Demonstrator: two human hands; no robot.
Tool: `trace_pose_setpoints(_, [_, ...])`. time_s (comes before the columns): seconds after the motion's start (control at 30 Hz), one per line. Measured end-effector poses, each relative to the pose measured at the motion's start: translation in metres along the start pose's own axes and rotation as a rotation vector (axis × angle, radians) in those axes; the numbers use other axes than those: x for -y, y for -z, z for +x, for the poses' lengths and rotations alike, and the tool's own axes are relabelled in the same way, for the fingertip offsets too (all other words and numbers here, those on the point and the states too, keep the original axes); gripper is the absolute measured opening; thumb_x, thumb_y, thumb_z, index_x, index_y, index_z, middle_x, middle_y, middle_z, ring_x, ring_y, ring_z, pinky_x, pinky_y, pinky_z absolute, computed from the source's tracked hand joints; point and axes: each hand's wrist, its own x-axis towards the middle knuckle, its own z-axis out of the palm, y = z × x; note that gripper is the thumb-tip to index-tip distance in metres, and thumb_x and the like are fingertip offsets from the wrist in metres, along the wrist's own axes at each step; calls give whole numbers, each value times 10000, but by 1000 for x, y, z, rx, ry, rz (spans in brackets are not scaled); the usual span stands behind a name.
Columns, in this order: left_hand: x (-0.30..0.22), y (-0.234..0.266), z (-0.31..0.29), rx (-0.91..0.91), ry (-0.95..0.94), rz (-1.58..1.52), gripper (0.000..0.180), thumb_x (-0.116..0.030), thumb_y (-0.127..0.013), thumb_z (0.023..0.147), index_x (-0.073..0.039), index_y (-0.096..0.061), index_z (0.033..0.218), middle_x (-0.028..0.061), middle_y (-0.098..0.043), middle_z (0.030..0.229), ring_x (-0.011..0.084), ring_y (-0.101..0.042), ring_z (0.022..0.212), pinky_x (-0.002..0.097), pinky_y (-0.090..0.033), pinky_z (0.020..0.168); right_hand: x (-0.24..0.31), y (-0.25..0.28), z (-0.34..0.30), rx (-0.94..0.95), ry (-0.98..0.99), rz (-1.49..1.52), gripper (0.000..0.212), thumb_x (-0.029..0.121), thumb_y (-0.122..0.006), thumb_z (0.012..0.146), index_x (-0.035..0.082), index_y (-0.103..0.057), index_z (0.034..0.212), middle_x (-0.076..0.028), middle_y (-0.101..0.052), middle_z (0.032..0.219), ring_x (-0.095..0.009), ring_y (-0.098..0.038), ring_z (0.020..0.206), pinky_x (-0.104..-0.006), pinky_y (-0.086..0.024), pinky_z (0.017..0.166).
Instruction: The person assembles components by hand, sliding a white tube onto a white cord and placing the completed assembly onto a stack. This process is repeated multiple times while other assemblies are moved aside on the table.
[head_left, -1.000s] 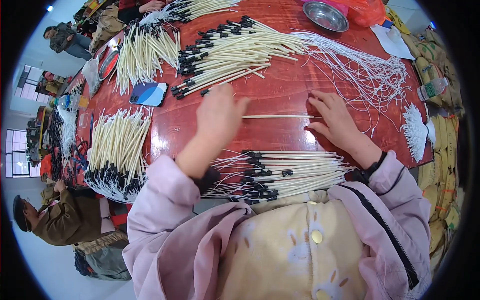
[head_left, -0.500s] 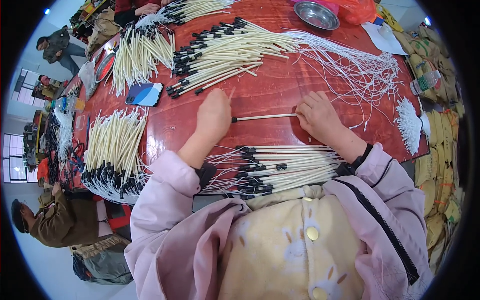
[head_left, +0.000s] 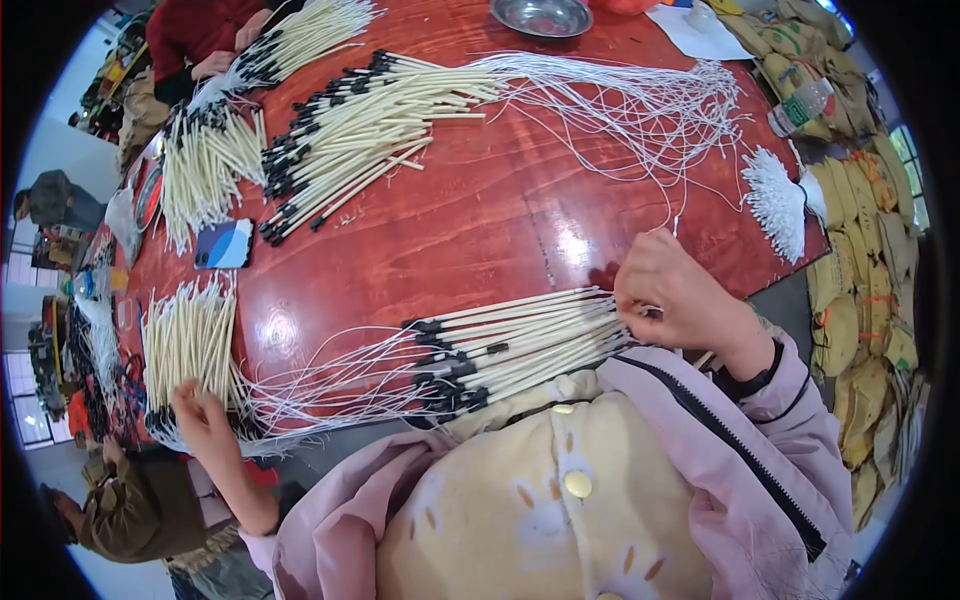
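My right hand (head_left: pixel 668 290) is closed in a pinch at the white-tipped right ends of a pile of cream rods (head_left: pixel 530 345). Whatever it grips is hidden by the fingers. These rods lie side by side in front of my body, black end pieces to the left, with thin white cords (head_left: pixel 320 395) trailing left from them. My left hand (head_left: pixel 200 415), fingers curled together, is over the lower part of an upright-lying bundle of similar rods (head_left: pixel 190 340) at the left. I cannot make out what, if anything, is between its fingers.
A large rod pile (head_left: pixel 370 140) lies across the red table (head_left: pixel 480 220), its long white cords (head_left: pixel 640 120) spread right. Around it are a phone (head_left: pixel 223 245), a metal bowl (head_left: pixel 545 15) and a white-tipped bundle (head_left: pixel 775 205). Another person's hands (head_left: pixel 230 50) work at the far left.
My left hand has swung far left and down to the left bundle. My right hand has come down to the near pile; the single rod between my hands is no longer there. The view has shifted.
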Motion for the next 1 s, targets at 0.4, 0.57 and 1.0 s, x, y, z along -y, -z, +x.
trace_pose_setpoints(0.4, [-219,-146,9,572,-654,153,399,-158,-711,886,1,-613,1238,222,-641,1156,426,-610,1079,467,-495,914,-83,-26,11,-319,-404,-310,669,316,-774,840,-43,-556,1361,-192,-540,1432,-380,-501,1271,-472,-380,1104])
trace_pose_setpoints(0.57, [-276,-249,20,819,-930,88,264,-195,-678,893,-8,-648,1076,195,-658,1059,405,-652,1010,490,-541,835,-62,-37,22,-332,-461,-382,648,314,-766,845,-72,-570,1328,-197,-535,1437,-378,-507,1253,-480,-384,1100])
trace_pose_setpoints(1.0, [-313,-404,-29,905,-1114,-60,167,-152,-631,891,-62,-619,1032,176,-636,1092,381,-681,936,497,-544,737,-53,-37,-3,-231,-271,-161,466,284,-745,846,-31,-688,1185,-139,-639,1294,-323,-554,1114,-446,-416,999])
